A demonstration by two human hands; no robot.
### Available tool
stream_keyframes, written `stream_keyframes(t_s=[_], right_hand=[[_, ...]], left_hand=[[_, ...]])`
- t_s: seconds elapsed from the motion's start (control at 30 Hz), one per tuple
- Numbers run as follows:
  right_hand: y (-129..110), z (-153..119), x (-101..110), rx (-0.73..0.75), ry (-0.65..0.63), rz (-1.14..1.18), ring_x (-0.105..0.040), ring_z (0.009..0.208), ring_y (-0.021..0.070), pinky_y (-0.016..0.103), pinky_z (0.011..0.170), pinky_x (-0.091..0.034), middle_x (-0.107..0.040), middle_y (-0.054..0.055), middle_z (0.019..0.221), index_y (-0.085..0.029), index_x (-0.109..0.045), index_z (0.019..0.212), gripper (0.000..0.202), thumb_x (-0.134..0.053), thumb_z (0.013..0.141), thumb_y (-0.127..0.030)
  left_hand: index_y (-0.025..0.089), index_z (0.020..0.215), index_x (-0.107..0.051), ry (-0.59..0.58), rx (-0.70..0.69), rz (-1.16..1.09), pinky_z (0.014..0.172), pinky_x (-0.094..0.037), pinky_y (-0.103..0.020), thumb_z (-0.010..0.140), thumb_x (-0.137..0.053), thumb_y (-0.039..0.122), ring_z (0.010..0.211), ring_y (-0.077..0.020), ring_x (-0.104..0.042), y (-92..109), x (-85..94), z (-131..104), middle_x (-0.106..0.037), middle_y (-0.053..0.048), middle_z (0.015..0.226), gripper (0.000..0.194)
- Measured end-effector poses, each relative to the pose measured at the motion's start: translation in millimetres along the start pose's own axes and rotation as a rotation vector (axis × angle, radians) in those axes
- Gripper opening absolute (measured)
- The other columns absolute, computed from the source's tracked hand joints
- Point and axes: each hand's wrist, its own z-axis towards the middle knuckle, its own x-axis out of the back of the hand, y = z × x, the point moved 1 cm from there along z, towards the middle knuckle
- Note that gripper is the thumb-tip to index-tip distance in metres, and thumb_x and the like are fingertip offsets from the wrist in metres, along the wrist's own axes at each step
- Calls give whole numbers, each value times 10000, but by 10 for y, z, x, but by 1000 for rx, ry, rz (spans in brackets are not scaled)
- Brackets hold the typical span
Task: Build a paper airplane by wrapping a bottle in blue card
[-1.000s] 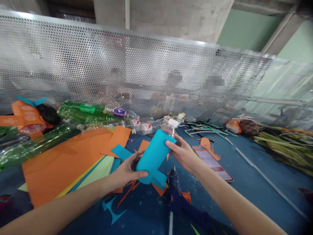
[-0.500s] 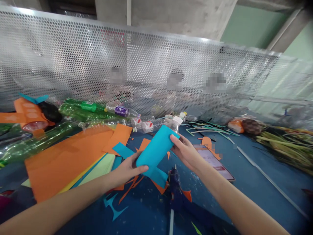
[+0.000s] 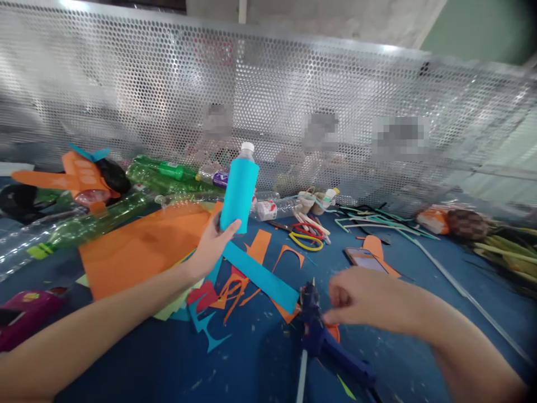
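Observation:
My left hand is closed round the lower part of a plastic bottle wrapped in blue paper. The bottle stands nearly upright in the air, its white cap on top. Just right of the glue gun, my right hand hovers slightly blurred, fingers bent with a gap between thumb and fingers, and holds nothing I can see. The dark blue glue gun lies on the table with an orange trigger, and a glue stick pokes out of its back. A blue paper strip reaches from below the bottle to the gun's nozzle.
Orange sheets and paper scraps cover the middle and left. Scissors with red and yellow handles lie behind. Green bottles stand along the left, a phone at right. A perforated metal screen closes off the back.
The wrapped bottle has been turned from tilted to nearly upright and moved left in my left hand. My right hand has let go of it and come down beside the glue gun.

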Motion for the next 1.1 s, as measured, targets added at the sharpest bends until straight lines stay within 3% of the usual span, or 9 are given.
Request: stream_keyframes(t_s=[0.13,0.23,0.33,0.43,0.5,0.57,0.8,0.93,1.1], right_hand=[[-198,-176,-117,-129,-120,-177,-699,798,346,398,642,-497,-746,130,874,-158,-745,835,252,-739,705,-373],[-290,-232,-281,-120,-120,-188,-699,886,380,471,775,-539,-742,179,939,-114,-745,905,285,-770,683,-291],[-220,-312,-496,-2,0,-173,-714,865,354,461,775,-580,-737,170,977,-121,-735,966,314,-767,665,-202],[-56,-417,-700,195,211,-176,-722,880,296,372,750,-611,-721,143,1062,-157,-704,1057,332,-686,726,-149],[71,-463,-803,250,301,-227,-733,811,281,339,669,-626,-718,151,1057,-133,-689,1071,353,-640,722,-106],[209,-469,-866,259,363,-254,-725,862,277,341,710,-622,-689,164,1124,-122,-650,1132,388,-592,749,-100],[613,-335,-942,250,487,-258,-704,953,264,339,798,-603,-693,159,1100,-134,-643,1130,294,-522,867,-188],[567,-292,-918,232,415,-256,-693,976,265,375,826,-594,-694,145,1118,-145,-655,1141,293,-554,874,-212],[476,-271,-820,116,367,-346,-696,910,312,452,766,-595,-709,151,1072,-142,-689,1106,318,-644,795,-193]], left_hand=[[177,1307,-453,-23,35,291,807,-544,-461,790,-665,489,925,-297,-670,-16,103,106,-638,-142,1161,640],[195,1334,-442,-122,-123,589,907,-491,-479,782,-670,469,1098,-331,-590,-61,179,174,-574,-142,1268,657],[191,1374,-408,-225,-255,778,993,-428,-470,794,-658,444,1236,-334,-482,-116,223,228,-487,-152,1353,680],[217,1421,-350,-307,-301,879,982,-432,-455,817,-634,426,1224,-316,-481,-144,228,284,-456,-150,1358,699],[251,1438,-326,-352,-334,934,976,-427,-455,824,-628,407,1213,-310,-477,-132,221,338,-450,-136,1355,701],[273,1433,-342,-383,-374,1013,1004,-386,-480,817,-638,383,1240,-326,-435,-104,215,412,-443,-122,1371,692],[284,1379,-453,-465,-441,1154,1053,-307,-495,739,-702,277,1221,-338,-426,-119,257,727,-478,-93,1346,687],[292,1401,-410,-456,-417,1121,985,-412,-429,735,-698,297,1199,-316,-479,-181,311,793,-440,-106,1353,726],[300,1442,-291,-322,-424,1108,957,-436,-427,758,-678,315,1184,-309,-488,-214,354,684,-437,-110,1323,787]])
